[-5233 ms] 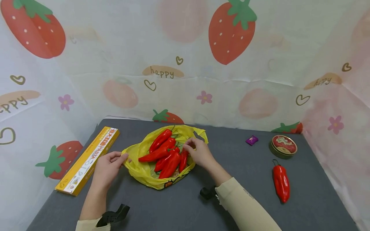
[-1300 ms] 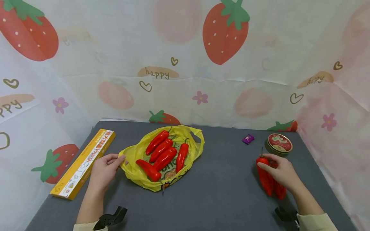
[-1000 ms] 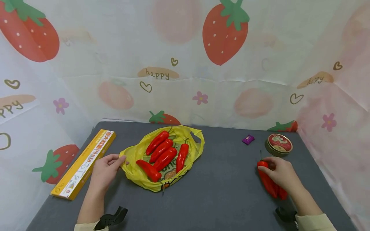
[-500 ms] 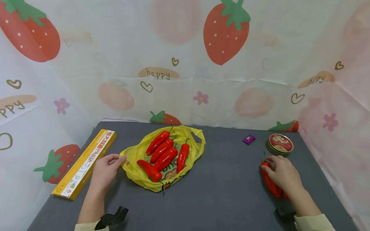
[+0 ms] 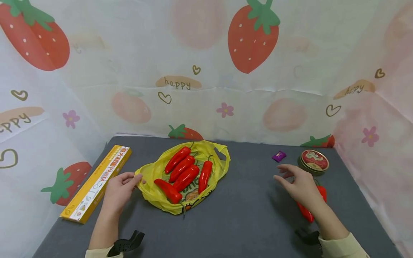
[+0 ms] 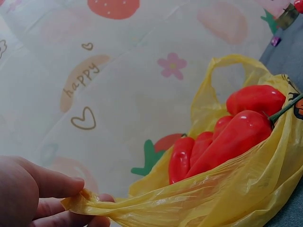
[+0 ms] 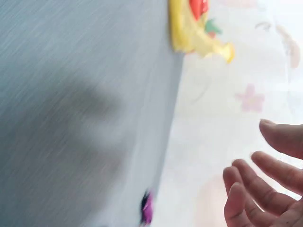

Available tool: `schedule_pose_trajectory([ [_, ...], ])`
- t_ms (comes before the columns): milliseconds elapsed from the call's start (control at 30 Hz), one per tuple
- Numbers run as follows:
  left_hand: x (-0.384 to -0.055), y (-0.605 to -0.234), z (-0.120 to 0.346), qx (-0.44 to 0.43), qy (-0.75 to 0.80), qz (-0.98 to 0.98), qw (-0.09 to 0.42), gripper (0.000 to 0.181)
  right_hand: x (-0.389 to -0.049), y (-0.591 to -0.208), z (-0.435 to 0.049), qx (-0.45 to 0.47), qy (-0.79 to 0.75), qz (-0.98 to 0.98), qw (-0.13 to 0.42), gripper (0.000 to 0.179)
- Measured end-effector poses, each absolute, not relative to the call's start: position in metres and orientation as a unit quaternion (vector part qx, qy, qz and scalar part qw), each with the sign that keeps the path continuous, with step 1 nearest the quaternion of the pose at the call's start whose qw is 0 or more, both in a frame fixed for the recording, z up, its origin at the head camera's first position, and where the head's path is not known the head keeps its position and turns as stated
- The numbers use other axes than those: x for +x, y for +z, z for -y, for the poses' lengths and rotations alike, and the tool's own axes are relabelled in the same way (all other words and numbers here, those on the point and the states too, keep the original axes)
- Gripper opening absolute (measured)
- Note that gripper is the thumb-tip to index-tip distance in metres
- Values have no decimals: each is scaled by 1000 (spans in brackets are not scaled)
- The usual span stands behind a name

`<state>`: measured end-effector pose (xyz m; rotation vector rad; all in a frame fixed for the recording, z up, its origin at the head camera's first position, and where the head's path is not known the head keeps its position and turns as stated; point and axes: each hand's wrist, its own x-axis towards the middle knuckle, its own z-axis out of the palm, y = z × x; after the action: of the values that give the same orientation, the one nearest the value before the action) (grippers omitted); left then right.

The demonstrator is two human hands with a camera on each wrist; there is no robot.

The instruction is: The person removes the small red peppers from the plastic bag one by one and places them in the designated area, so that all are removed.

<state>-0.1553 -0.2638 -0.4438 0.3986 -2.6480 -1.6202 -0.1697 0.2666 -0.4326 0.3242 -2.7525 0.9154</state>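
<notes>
My left hand [image 5: 120, 190] pinches the left edge of a yellow plastic bag [image 5: 150, 197] between thumb and fingers; the left wrist view shows the gathered plastic between them. Several red chili peppers [image 5: 187, 177] lie in the spread bag, some with green stems. On the right side of the table, my right hand [image 5: 300, 184] is raised with fingers apart and nothing in them. Red peppers [image 5: 304, 212] lie under and behind that hand and wrist, partly hidden by it.
A yellow pasta box [image 5: 96, 182] lies along the left table edge, beside my left hand. Toward the back right are a small purple wrapped candy [image 5: 279, 156] and a round tin [image 5: 313, 161] with a red lid. A strawberry-print cloth [image 5: 245, 118] hangs behind the table.
The right hand carried peppers from the bag to the right side, set them down, let go and has now lifted away leftward. The left hand kept its hold on the bag.
</notes>
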Motion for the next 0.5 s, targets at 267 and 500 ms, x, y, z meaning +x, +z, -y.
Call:
schedule_pose_trajectory([
  [267,-156,-447,260,131,-518,845,0,50,-180,-414,-218,128,389,909,72,41],
  [500,-157,-444,259,136,-519,844,1,49,-195,-409,-164,165,422,891,34,41],
])
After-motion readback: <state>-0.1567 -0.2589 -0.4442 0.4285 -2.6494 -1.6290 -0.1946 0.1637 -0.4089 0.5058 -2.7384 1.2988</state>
